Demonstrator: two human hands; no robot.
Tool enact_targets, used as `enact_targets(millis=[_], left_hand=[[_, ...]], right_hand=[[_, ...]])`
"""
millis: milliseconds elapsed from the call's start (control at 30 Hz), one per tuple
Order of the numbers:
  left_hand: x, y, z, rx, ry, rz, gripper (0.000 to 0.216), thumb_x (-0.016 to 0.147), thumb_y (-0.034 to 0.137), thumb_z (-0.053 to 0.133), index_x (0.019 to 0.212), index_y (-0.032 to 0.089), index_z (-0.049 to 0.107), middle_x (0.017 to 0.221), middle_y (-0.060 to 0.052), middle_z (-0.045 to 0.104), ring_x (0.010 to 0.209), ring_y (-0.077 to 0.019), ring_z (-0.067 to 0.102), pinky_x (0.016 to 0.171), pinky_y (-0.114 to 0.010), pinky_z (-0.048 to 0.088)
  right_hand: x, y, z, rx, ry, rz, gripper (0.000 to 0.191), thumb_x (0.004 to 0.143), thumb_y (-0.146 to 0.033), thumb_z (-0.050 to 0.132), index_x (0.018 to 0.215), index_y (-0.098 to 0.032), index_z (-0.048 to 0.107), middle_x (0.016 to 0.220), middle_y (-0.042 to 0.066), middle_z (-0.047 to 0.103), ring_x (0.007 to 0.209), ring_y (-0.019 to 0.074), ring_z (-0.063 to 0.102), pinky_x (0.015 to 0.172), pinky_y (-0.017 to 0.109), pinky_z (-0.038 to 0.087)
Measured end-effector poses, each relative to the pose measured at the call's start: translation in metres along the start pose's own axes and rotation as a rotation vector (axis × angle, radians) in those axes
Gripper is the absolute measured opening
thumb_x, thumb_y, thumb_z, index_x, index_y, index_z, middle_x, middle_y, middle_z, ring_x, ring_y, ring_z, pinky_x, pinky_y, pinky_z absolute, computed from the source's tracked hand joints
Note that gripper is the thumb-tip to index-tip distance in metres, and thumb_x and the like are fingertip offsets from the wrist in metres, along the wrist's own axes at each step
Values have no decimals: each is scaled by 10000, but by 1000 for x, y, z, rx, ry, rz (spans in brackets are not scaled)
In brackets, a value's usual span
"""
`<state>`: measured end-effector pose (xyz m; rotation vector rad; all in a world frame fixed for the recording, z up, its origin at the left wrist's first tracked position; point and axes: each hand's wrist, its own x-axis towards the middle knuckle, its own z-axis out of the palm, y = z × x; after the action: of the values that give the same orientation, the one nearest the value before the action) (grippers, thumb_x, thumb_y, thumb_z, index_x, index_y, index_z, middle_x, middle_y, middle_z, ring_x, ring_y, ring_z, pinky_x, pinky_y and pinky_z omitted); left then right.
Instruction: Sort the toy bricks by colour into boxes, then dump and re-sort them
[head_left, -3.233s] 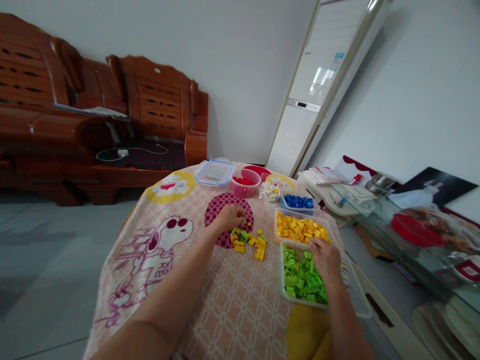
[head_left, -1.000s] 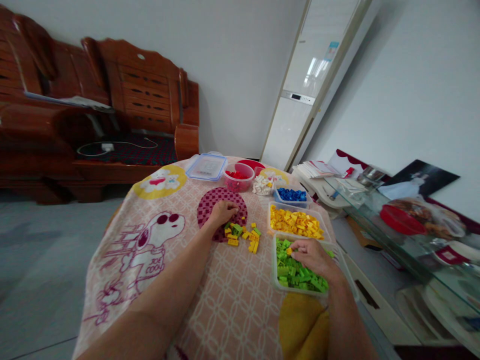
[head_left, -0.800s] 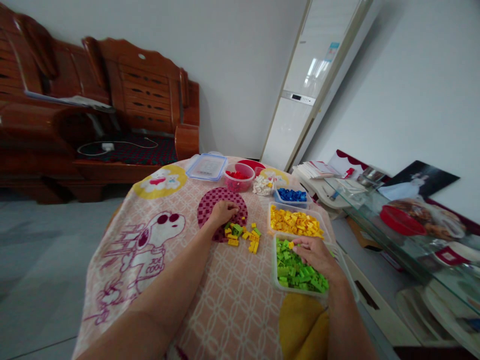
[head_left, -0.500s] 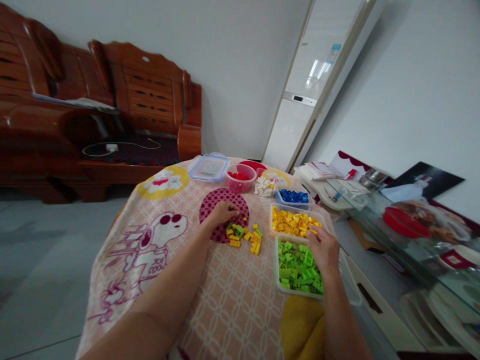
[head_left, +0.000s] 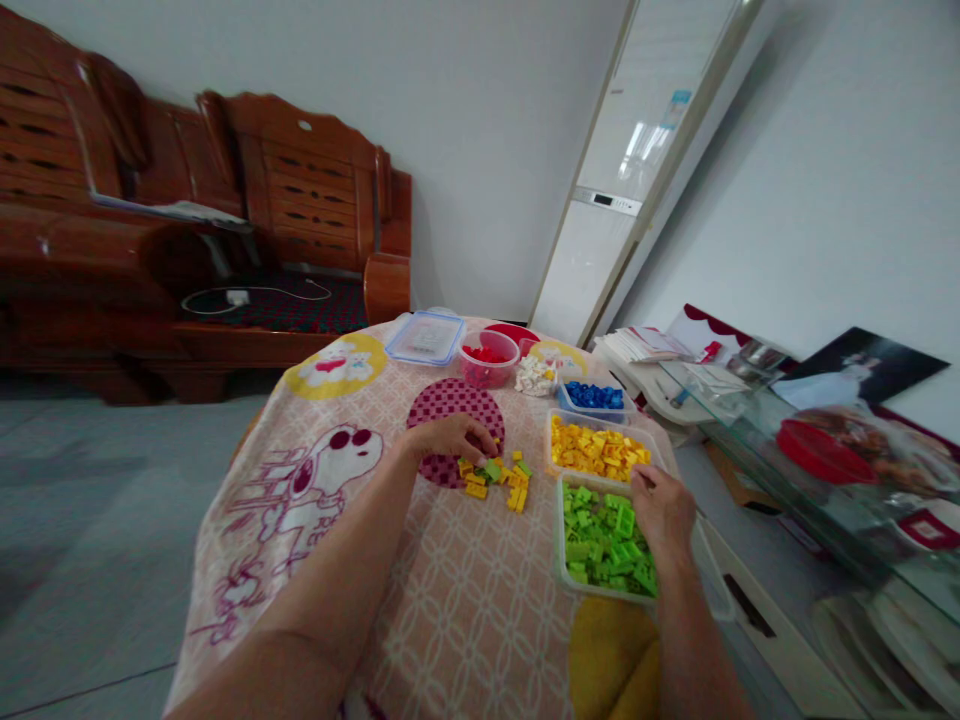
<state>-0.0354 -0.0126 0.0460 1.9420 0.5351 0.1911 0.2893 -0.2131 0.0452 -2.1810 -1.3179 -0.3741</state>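
Just beside the half-curled left hand (head_left: pixel 453 438), its hold unclear, lie yellow and green bricks (head_left: pixel 492 469).

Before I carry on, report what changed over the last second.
The left hand has come down nearer the wearer, to the loose bricks; whether it grips one is unclear. The right hand has moved from over the green bricks to the near corner of the yellow box; its pinched yellow brick is no longer clearly visible. The red tub stayed put.
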Motion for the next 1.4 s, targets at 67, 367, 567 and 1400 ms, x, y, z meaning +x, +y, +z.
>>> enact_targets(millis=[67, 367, 567, 1400], left_hand=[[4, 1, 4, 20, 8, 18, 343, 690, 331, 744, 989, 164, 764, 990, -49, 755, 877, -171, 666, 777, -213, 481], [8, 5, 10, -10, 75, 34, 328, 684, 315, 754, 969, 152, 765, 876, -37, 753, 751, -140, 647, 677, -194, 465], [10, 1, 15, -86, 82, -52, 274, 612, 253, 750, 859, 133, 758, 748, -19, 725, 651, -124, 605, 607, -199, 449], [58, 56, 111, -594, 186, 175, 342, 602, 308, 812, 842, 96, 692, 666, -6, 661, 557, -89, 579, 565, -210, 461]], right_hand=[[0, 0, 1, 12, 8, 6, 370, 834, -354, 463, 908, -153, 765, 840, 118, 744, 724, 216, 627, 677, 290, 388], [1, 0, 1, 43, 5, 17, 390, 828, -365, 461, 908, -140, 769, 877, 130, 752, 765, 227, 652, 700, 291, 409], [1, 1, 2, 20, -2, 30, 378, 839, -349, 463, 928, -149, 770, 882, 125, 753, 767, 230, 651, 699, 295, 403], [0, -3, 1, -16, -10, 20, 329, 848, -320, 498, 935, -163, 774, 851, 115, 746, 720, 208, 619, 662, 279, 369]])
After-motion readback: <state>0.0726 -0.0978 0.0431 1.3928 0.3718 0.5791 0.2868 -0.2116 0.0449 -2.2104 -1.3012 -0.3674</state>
